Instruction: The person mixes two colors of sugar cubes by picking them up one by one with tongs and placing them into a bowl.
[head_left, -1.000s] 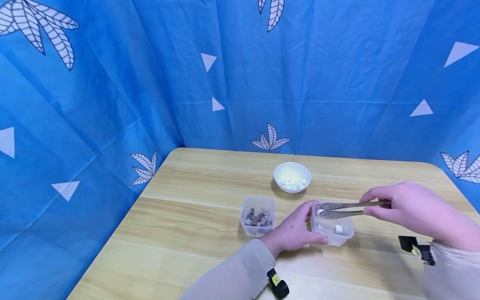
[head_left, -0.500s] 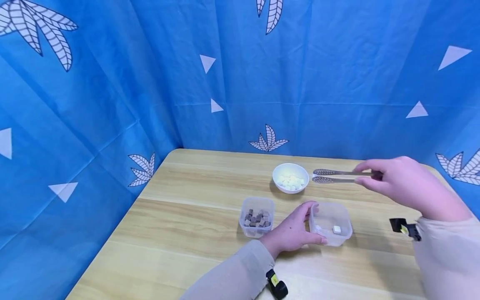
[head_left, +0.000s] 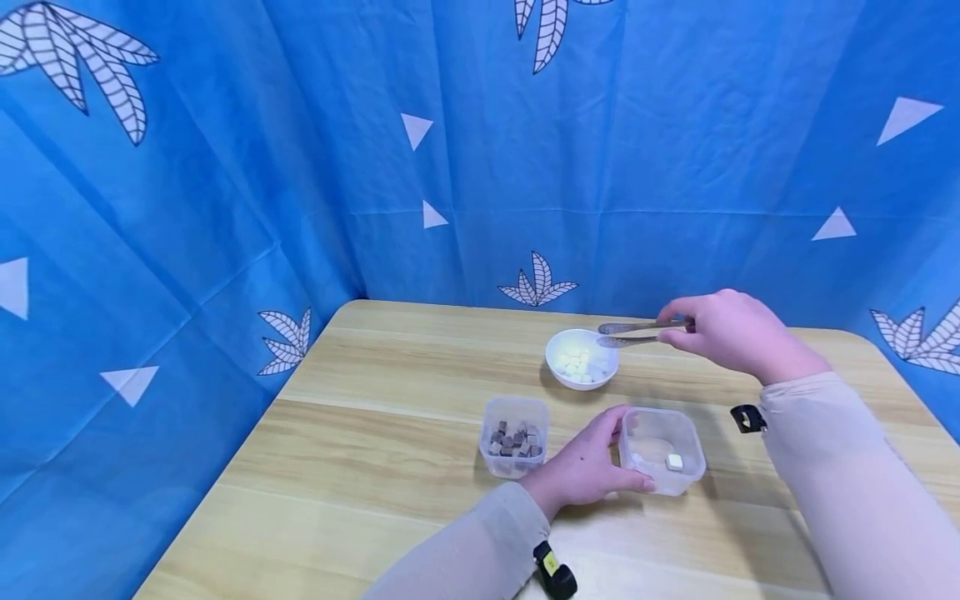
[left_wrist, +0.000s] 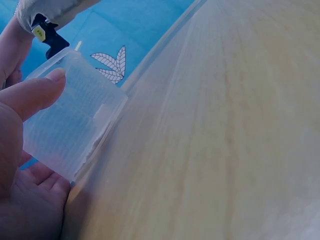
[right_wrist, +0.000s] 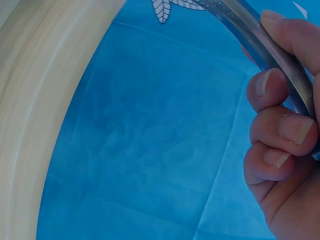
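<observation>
My right hand (head_left: 731,332) holds metal tongs (head_left: 637,327) by their back end. Their perforated tips hang over the right rim of a white bowl (head_left: 558,371) that has pale cubes (head_left: 577,365) in it; in the head view no cube shows between the tips. In the right wrist view, fingers (right_wrist: 282,130) curl round the tongs (right_wrist: 280,55). My left hand (head_left: 588,467) grips the left side of a clear plastic container (head_left: 693,446), thumb at the front. One white cube (head_left: 675,462) shows plainly inside it. The container (left_wrist: 75,120) fills the left part of the left wrist view.
Left of my left hand stands another clear container (head_left: 491,417) with several brown cubes (head_left: 516,440). Everything rests on a wooden table (head_left: 375,433). A blue curtain (head_left: 480,150) with leaf and triangle prints hangs behind and to the left.
My right hand has carried the tongs up and left, from over the clear container to over the white bowl's rim. My left hand stays on the container.
</observation>
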